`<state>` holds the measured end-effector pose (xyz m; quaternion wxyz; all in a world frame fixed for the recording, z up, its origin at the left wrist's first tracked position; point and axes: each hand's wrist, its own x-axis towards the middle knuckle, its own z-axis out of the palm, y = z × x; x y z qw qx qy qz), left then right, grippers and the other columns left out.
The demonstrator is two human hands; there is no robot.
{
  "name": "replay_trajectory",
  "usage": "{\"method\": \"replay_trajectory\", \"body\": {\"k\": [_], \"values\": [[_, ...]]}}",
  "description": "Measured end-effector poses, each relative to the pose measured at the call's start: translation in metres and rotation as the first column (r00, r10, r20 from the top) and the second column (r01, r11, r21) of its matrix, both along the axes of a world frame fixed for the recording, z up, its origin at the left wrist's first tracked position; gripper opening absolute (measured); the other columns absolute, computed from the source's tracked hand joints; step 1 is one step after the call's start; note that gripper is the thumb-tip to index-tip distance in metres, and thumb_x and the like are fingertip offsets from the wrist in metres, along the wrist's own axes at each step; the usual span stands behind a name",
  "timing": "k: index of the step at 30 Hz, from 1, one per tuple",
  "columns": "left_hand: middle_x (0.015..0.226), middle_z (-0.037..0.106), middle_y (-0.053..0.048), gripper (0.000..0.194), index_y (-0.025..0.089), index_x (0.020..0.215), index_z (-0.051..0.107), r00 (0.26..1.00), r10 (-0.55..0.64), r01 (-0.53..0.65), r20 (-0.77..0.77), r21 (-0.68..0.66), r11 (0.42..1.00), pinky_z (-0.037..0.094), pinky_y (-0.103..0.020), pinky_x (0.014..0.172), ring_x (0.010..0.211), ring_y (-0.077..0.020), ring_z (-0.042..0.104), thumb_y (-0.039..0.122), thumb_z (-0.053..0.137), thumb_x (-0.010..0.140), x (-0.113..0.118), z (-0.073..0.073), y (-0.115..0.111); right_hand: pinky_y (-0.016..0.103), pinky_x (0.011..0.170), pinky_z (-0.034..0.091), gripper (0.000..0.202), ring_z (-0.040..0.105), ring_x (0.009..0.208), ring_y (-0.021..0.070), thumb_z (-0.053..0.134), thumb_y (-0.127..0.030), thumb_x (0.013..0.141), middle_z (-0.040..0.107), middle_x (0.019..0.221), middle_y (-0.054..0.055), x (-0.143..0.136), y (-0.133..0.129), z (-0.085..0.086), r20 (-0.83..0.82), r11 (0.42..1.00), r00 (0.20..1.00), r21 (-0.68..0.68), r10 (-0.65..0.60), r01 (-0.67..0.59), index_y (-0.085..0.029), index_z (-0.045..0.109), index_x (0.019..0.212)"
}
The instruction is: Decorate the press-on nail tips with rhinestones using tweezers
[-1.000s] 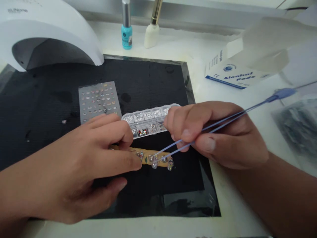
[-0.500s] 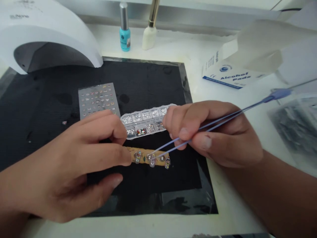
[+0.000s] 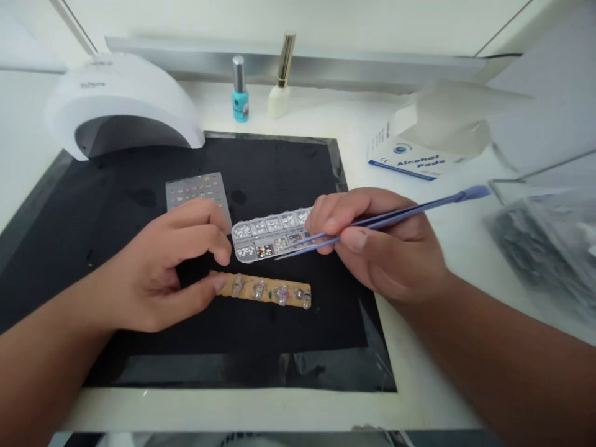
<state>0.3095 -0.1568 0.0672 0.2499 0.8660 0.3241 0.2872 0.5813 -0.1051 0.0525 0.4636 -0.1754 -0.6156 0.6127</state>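
My right hand [image 3: 391, 248] pinches blue tweezers [image 3: 395, 214] between thumb and fingers. Their tips lie close together over the lower row of a clear compartment case [image 3: 274, 226] filled with tiny rhinestones. Nothing can be made out between the tips. Below the case, a tan strip [image 3: 246, 299] carries several clear, decorated nail pieces and round beads, some with small coloured figures. The thumb of my left hand [image 3: 162, 267] touches the strip's left end, while the other fingers curl above it, apart from the thumb. A sticker sheet [image 3: 195, 189] is partly hidden behind my left hand.
A black mat [image 3: 139, 198] lies under these things. At the back are a white nail lamp [image 3: 135, 93], a blue polish bottle [image 3: 240, 102] and a cream one [image 3: 278, 99]. An alcohol pads box [image 3: 419, 158] and a clear plastic bag [image 3: 544, 242] are on the right.
The tweezers have moved from the beads on the strip up to the rhinestone case, and their tips have come closer together. My left thumb has moved onto the strip's end. The view has shifted.
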Motion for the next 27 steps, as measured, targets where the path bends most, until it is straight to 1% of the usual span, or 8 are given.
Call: {"method": "replay_trajectory", "body": {"k": [3,6,9,11,17,22,25,27], "values": [[0.095,0.051,0.0,0.013,0.02,0.094,0.055,1.0,0.005,-0.005,0.018,-0.005,1.0,0.041,-0.028,0.074,0.085,-0.0142,0.051,0.009,0.06,0.09,-0.002,-0.002,0.003,0.028,0.066,0.052,0.007,0.063,0.067,0.0126,0.08,-0.027,0.087,0.07,0.071,0.0,0.0,0.0,0.0,-0.011,0.999,0.999,0.004,-0.046,0.046,-0.021,0.078,0.087],[0.093,0.053,0.0,0.012,0.02,0.093,0.055,0.999,0.005,-0.004,0.052,-0.01,1.0,0.042,-0.028,0.076,0.085,-0.0141,0.051,0.009,0.06,0.09,-0.003,-0.005,0.006,0.027,0.064,0.052,0.007,0.063,0.067,0.0122,0.08,-0.027,0.085,0.07,0.073,-0.001,-0.001,0.0,0.001,0.008,0.992,0.992,0.0,-0.126,0.126,-0.021,0.076,0.084],[0.089,0.054,0.001,0.008,0.02,0.091,0.055,0.996,0.037,-0.035,0.084,-0.028,0.999,0.043,-0.029,0.077,0.084,-0.0155,0.052,0.013,0.059,0.092,-0.006,-0.009,0.009,0.027,0.063,0.05,0.007,0.061,0.065,0.012,0.08,-0.025,0.081,0.068,0.073,-0.001,-0.003,-0.001,0.002,0.064,0.976,0.974,-0.032,-0.215,0.218,-0.021,0.074,0.08],[0.087,0.054,0.0,0.006,0.02,0.09,0.055,0.993,0.069,-0.067,0.095,-0.027,0.997,0.043,-0.031,0.077,0.083,-0.0166,0.053,0.016,0.057,0.093,-0.008,-0.012,0.01,0.027,0.063,0.049,0.008,0.06,0.065,0.0118,0.079,-0.025,0.078,0.067,0.073,-0.001,-0.004,-0.001,0.003,0.091,0.967,0.965,-0.05,-0.246,0.251,-0.02,0.073,0.078],[0.081,0.054,-0.001,0.011,0.02,0.084,0.053,0.975,0.192,-0.189,0.113,-0.035,0.981,0.043,-0.032,0.073,0.078,-0.0171,0.051,0.021,0.055,0.095,-0.005,-0.015,0.01,0.028,0.065,0.047,0.012,0.06,0.068,0.0123,0.077,-0.03,0.078,0.067,0.074,-0.001,-0.004,-0.002,0.003,0.13,0.96,0.956,-0.064,-0.263,0.273,-0.019,0.072,0.079],[0.077,0.053,0.001,0.016,0.02,0.078,0.052,0.945,0.308,-0.301,0.108,-0.075,0.951,0.043,-0.03,0.07,0.074,-0.0157,0.051,0.022,0.056,0.094,0.001,-0.019,0.009,0.03,0.067,0.048,0.016,0.06,0.066,0.013,0.077,-0.034,0.077,0.065,0.07,-0.002,-0.006,-0.004,0.003,0.138,0.952,0.955,-0.12,-0.264,0.28,-0.02,0.07,0.077],[0.078,0.053,0.001,0.021,0.019,0.08,0.053,0.927,0.361,-0.35,0.099,-0.111,0.93,0.045,-0.03,0.071,0.073,-0.0153,0.053,0.03,0.059,0.097,0.003,-0.021,0.01,0.03,0.067,0.047,0.017,0.059,0.065,0.0127,0.076,-0.035,0.078,0.063,0.066,-0.003,-0.007,-0.004,0.002,0.124,0.942,0.952,-0.16,-0.279,0.296,-0.02,0.069,0.078],[0.08,0.056,0.001,0.023,0.018,0.083,0.056,0.922,0.38,-0.367,0.08,-0.139,0.92,0.047,-0.032,0.074,0.076,-0.0162,0.056,0.035,0.059,0.098,0.003,-0.018,0.012,0.029,0.066,0.046,0.017,0.057,0.064,0.0124,0.075,-0.035,0.078,0.062,0.064,-0.003,-0.008,-0.003,0.002,0.112,0.935,0.953,-0.187,-0.283,0.3,-0.02,0.068,0.077]]}}
